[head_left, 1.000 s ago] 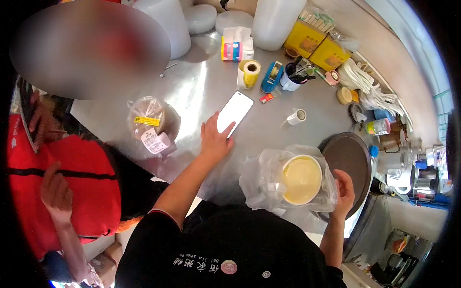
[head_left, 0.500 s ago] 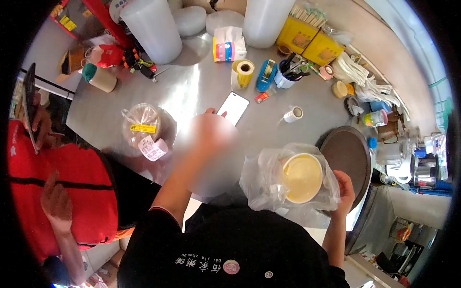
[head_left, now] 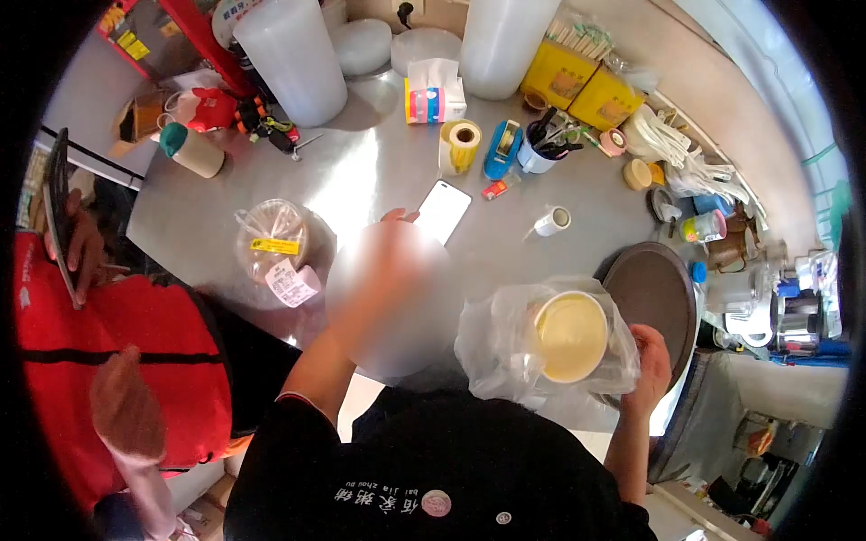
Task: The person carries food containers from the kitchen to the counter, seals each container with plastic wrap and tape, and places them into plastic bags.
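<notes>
My right hand (head_left: 648, 368) is closed on the right edge of a clear plastic bag (head_left: 494, 338). A round tub with a pale yellow lid (head_left: 571, 336) sits within the bag on the metal counter. Farther left, my left hand (head_left: 395, 236) reaches over the counter, partly hidden by a round blur. Its fingertips show apart at the lower left corner of a phone with a white screen (head_left: 443, 213). Whether they touch it is unclear. To the left of that hand stands a bagged round container (head_left: 271, 236) with a yellow label and a printed receipt (head_left: 293, 283).
A co-worker in red (head_left: 117, 334) stands at the left, holding a dark flat device (head_left: 58, 216). Toward the back are a tissue pack (head_left: 435, 95), label roll (head_left: 458, 149), blue tape dispenser (head_left: 502, 151) and pen cup (head_left: 538, 158). A round dark tray (head_left: 651, 302) lies at right.
The co-worker's lower hand has shifted slightly right and down. The view has moved slightly. My right hand still grips the bag, and my left hand stays by the phone.
</notes>
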A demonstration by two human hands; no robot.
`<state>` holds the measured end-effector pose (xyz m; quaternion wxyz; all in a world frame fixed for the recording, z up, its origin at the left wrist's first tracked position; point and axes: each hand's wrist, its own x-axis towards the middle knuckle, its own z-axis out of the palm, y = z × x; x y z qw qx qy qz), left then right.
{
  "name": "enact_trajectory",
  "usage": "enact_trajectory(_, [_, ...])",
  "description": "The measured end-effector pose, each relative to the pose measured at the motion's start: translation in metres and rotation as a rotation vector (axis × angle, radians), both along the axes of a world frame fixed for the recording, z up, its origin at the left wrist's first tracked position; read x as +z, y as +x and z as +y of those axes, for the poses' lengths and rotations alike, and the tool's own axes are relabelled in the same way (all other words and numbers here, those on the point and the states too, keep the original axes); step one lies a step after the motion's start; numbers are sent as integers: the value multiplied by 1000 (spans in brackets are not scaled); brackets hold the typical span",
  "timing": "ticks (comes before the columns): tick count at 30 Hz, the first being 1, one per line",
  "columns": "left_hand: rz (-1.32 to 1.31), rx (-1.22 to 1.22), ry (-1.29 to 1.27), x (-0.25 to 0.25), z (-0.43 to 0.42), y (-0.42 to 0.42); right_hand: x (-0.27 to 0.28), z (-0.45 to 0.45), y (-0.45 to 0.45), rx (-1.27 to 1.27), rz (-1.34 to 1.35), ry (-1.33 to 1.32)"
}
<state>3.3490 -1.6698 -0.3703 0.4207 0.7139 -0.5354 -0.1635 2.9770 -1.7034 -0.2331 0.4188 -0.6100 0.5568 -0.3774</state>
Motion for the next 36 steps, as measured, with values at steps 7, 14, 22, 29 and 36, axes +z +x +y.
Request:
enact_trajectory(7, [178,-527,-164,154,51,-80,34,28,61,251,485,-564])
enact_trajectory(14, [671,-774,150,177,45,-97,52,35,49,240,-262,-132])
enact_trajectory(22, [151,-1039,28,212,9,-95,75,6,38,426,-294,9])
enact_trajectory(29, [-19,-757,-90,215,5,-159,76,10,58,330,-164,-92])
enact_trajectory(36, [275,-768,222,202,4,-129,63,-18,27,521,-235,411])
